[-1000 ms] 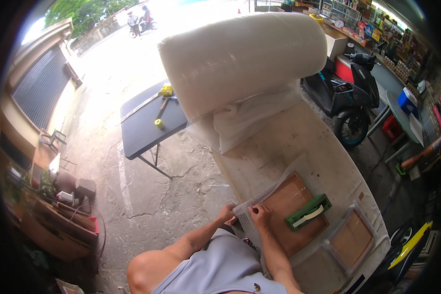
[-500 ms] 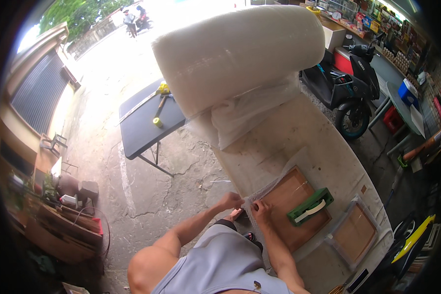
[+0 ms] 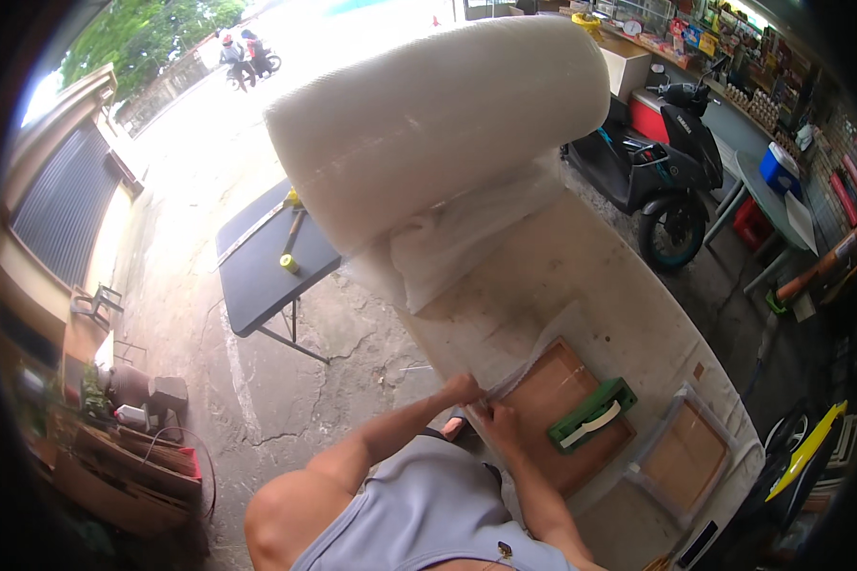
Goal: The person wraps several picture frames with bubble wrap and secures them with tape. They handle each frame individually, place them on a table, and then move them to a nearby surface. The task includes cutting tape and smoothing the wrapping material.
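A brown framed panel (image 3: 531,419) lies on the pale table, with thin bubble wrap (image 3: 516,378) along its left and far edges. My left hand (image 3: 462,388) is closed at the table's left edge, gripping the edge of the wrap. Close beside it, my right hand (image 3: 501,421) has its fingers bent and pinched on the same edge; the fingertips are small and partly hidden. On the panel rests a green block-shaped tool (image 3: 592,415) with a pale curved handle. To its right sits a smaller panel (image 3: 681,457) in clear wrapping.
A big bubble wrap roll (image 3: 438,124) covers the table's far end. Beyond the left edge stands a dark folding table (image 3: 267,257) holding a hammer (image 3: 293,233) and yellow tape (image 3: 288,264). A scooter (image 3: 671,171) is parked at the far right. Wooden boards (image 3: 114,466) lean at the left.
Both hands have moved slightly along the panel's left edge, and my left hand sits farther over the wrap. The view has shifted a little. In the distance, a motorcycle and rider have moved.
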